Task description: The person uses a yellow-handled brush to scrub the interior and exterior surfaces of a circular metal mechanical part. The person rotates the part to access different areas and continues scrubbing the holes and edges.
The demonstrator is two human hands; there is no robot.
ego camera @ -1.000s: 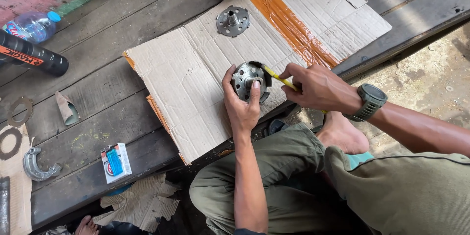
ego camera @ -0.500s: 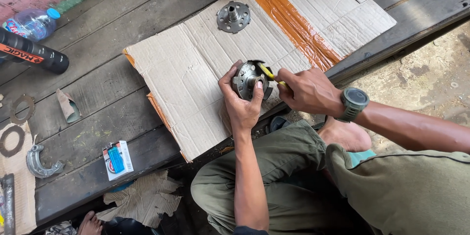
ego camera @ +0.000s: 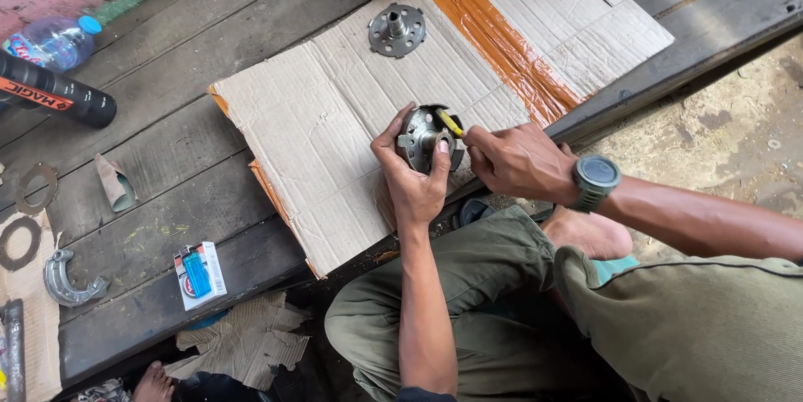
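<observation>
left hand (ego camera: pixel 416 184) grips a round metal part (ego camera: pixel 425 136); right hand (ego camera: pixel 517 161) presses a yellow-handled tool (ego camera: pixel 450 122) in.

A metal hub (ego camera: pixel 425 138) (in both hands) sits over cardboard (ego camera: pixel 335 117) on planks (ego camera: pixel 167 184).

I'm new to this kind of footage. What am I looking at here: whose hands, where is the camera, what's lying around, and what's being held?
The camera sits on a person's head and looks down at their own two hands. The left hand grips a round metal hub part, held over a flattened cardboard sheet on a wooden plank platform. The right hand, with a wristwatch, presses a yellow-handled tool against that part. A second, similar metal part lies on the cardboard. To the left lie a black spray can, a plastic bottle, ring gaskets and a small box.
</observation>
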